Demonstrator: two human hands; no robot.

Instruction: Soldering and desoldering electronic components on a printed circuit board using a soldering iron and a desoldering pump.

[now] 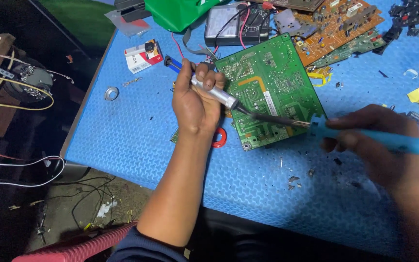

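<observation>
Green circuit board lies flat on blue worktop. Left hand fisted round desoldering pump, right hand gripping blue soldering iron. Keep both tips on same joint, board steady, wrists low.

The tabletop is covered by blue foam matting; a green circuit board, a multimeter (black-cased) and a metal ring are laid on it.
</observation>
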